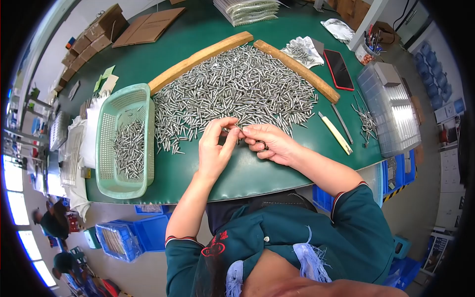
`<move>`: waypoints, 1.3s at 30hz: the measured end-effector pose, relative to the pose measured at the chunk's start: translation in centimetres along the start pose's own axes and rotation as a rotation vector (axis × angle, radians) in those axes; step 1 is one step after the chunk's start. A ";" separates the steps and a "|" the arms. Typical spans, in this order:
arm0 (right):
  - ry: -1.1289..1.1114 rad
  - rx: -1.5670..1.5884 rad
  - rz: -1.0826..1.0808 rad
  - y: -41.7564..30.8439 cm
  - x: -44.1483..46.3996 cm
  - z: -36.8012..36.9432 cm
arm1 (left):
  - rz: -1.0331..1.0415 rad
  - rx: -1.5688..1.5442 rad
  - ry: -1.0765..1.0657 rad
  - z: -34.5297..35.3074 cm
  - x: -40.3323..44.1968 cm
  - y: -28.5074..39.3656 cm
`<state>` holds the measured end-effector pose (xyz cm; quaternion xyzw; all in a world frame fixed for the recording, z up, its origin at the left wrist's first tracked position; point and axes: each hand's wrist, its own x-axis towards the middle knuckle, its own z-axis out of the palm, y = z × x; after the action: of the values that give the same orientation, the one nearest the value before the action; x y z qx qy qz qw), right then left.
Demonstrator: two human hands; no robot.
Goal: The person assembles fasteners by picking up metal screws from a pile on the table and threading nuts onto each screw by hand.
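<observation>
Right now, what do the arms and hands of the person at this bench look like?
The left hand and right hand are bare, with no gloves, and the forearms are uncovered. The short sleeves are dark green, with thin red and white trim at the edges.

**Bench count, positions relative to the pin heap**

Metal pin heap (232, 84): 1; pins too many to count. Hands (215, 153): 2, at its near edge. Wooden strips (200, 62): 2, along its far side. Green plastic basket (104, 163): 1, left of it, pins inside uncountable. Red-edged phone (338, 70): 1, right. Snap-off cutter (336, 134): 1, right. Narrow grey metal strip (341, 123): 1, just past cutter. Tool cup (366, 53): 1, far right. White cloths (338, 30): 2, beyond its right side. People (53, 221) in background: 2, well left.
</observation>
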<state>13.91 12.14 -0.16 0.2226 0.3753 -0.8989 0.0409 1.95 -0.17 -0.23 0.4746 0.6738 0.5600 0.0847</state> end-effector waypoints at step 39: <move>-0.057 0.150 0.043 0.1 0.2 -0.3 | 0.138 0.079 0.018 0.4 0.0 0.1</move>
<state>13.90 12.34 -0.49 0.2075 0.3009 -0.9292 0.0540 2.27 0.07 -0.26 0.5179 0.6617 0.5417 0.0210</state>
